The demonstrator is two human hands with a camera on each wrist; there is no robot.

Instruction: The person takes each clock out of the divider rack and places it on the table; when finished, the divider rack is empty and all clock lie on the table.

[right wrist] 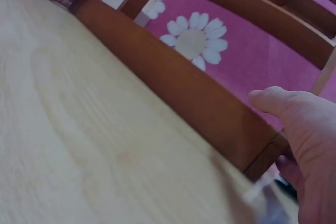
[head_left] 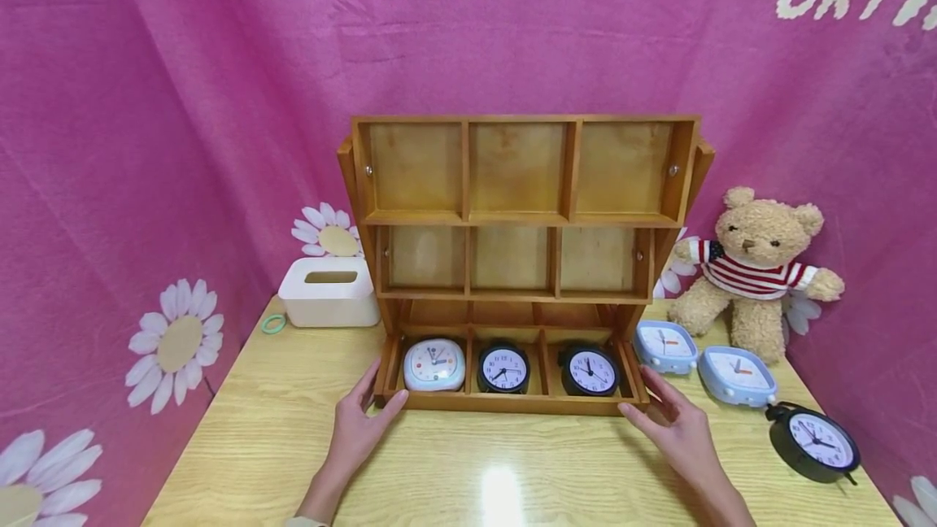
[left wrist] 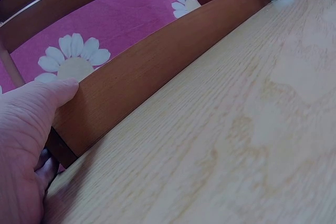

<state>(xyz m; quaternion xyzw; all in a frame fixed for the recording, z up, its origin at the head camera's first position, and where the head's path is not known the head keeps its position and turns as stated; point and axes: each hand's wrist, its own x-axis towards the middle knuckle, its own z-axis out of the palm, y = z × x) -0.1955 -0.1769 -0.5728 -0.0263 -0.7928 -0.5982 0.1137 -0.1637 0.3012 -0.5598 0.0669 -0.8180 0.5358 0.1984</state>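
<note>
A brown wooden three-tier shelf (head_left: 520, 218) stands upright in the middle of the table. Its bottom tray holds a pale blue alarm clock (head_left: 434, 364) on the left, a black alarm clock (head_left: 503, 369) in the middle and another black alarm clock (head_left: 590, 371) on the right. My left hand (head_left: 359, 425) grips the tray's left front corner, thumb at the front board (left wrist: 131, 72) and fingers along the side. At the opposite corner, my right hand (head_left: 677, 429) holds the tray with its thumb at the front and fingers round the side. Both upper tiers have bare compartments.
Two light blue clocks (head_left: 664, 346) and a black twin-bell clock (head_left: 814, 442) lie right of the shelf, near a teddy bear (head_left: 757, 267). Left of it are a white tissue box (head_left: 329, 303) and a green ring (head_left: 274, 324). A pink curtain (head_left: 527, 47) hangs behind.
</note>
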